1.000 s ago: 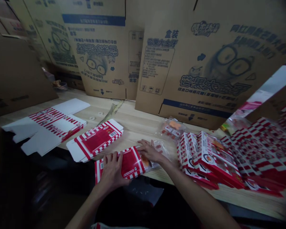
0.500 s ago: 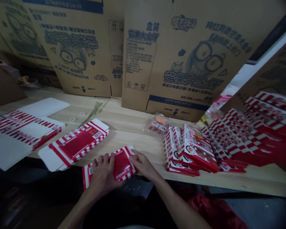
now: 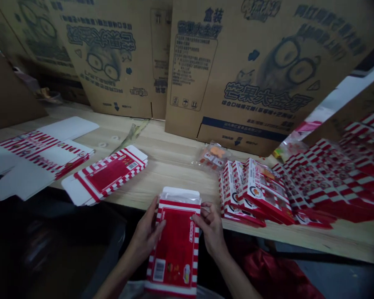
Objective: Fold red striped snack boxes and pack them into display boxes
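Between my two hands is a red-and-white striped carton, its barcode end toward me and its white end flap standing open at the far end. Clear plastic shows just inside that open end. My left hand grips the left edge, thumb on the red panel. At the right edge my right hand holds on near the far corner, thumb on top and fingers partly hidden behind. To the left lies a stack of flattened cartons. Filled cartons lean in a row to the right.
Unfolded carton blanks lie at the far left of the wooden table. A clear bag of sweets rests near the middle. Large cardboard boxes wall off the back. More striped cartons are piled at right.
The carton has turned from lying sideways to pointing away from me, with its open flap at the far end. My hands have shifted to its two long sides. The view has tilted slightly.
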Motion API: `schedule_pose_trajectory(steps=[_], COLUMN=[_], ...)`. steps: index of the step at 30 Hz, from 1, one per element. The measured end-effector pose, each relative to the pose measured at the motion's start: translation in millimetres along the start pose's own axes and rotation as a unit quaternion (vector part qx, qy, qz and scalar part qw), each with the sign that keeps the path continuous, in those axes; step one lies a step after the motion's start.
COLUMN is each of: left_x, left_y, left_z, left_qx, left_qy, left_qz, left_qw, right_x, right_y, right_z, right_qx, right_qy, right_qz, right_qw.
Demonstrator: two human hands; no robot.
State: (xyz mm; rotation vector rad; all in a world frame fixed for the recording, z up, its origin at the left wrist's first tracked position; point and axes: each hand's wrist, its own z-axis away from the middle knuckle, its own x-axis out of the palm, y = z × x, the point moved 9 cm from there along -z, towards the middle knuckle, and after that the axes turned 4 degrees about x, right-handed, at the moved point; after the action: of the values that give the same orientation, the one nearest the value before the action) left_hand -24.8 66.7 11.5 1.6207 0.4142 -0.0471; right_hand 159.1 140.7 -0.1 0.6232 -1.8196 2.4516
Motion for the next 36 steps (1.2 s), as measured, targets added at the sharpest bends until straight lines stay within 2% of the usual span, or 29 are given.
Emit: schedule_pose_trajectory(steps=[3, 8, 11, 14, 16, 18, 22, 24, 26, 29, 32, 34, 36], left_x=[5.2, 19.6, 30.1, 28.1, 23.1, 20.6, 17.0, 15.2, 17.4, 18.3, 8.8, 4.8, 2.9], left_y=[-9, -14, -16, -17, -14, -13, -21, -21, -18, -15, -4, 7, 13], left_z=[8, 23, 26, 18, 11, 5, 4, 3, 1, -1, -2, 0, 2], left_qx=[-0.041, -0.091, -0.095, -0.069, -0.049, -0.056, -0.141, -0.155, -0.155, -0.14, -0.074, -0.035, -0.024], left_qy=[-0.024, -0.058, -0.085, -0.051, -0.01, 0.018, 0.065, 0.063, 0.019, -0.05, -0.051, -0.048, -0.052], left_qz=[0.124, 0.229, 0.213, 0.132, 0.119, 0.166, 0.285, 0.32, 0.336, 0.283, 0.185, 0.14, 0.118], left_qw=[0.991, 0.967, 0.969, 0.988, 0.992, 0.984, 0.946, 0.932, 0.929, 0.947, 0.979, 0.988, 0.991], right_x=[-10, -26, -29, -23, -18, -17, -13, -5, -1, -4, -4, -2, -1], right_y=[4, 16, 9, -1, -5, -8, -5, 0, 3, -3, -12, -15, -18], right_z=[10, 22, 24, 23, 21, 16, 10, 9, 8, 7, 10, 14, 16], right_qx=[0.013, -0.016, -0.074, -0.118, -0.114, -0.086, 0.003, 0.046, 0.061, 0.007, -0.055, -0.066, -0.061], right_qy=[-0.02, -0.021, -0.024, -0.044, -0.05, -0.027, -0.003, -0.036, -0.061, -0.062, -0.078, -0.095, -0.098], right_qz=[0.01, 0.111, 0.227, 0.305, 0.295, 0.241, 0.091, 0.069, 0.084, 0.145, 0.21, 0.23, 0.242], right_qw=[1.0, 0.993, 0.971, 0.944, 0.947, 0.966, 0.996, 0.996, 0.993, 0.987, 0.973, 0.966, 0.964])
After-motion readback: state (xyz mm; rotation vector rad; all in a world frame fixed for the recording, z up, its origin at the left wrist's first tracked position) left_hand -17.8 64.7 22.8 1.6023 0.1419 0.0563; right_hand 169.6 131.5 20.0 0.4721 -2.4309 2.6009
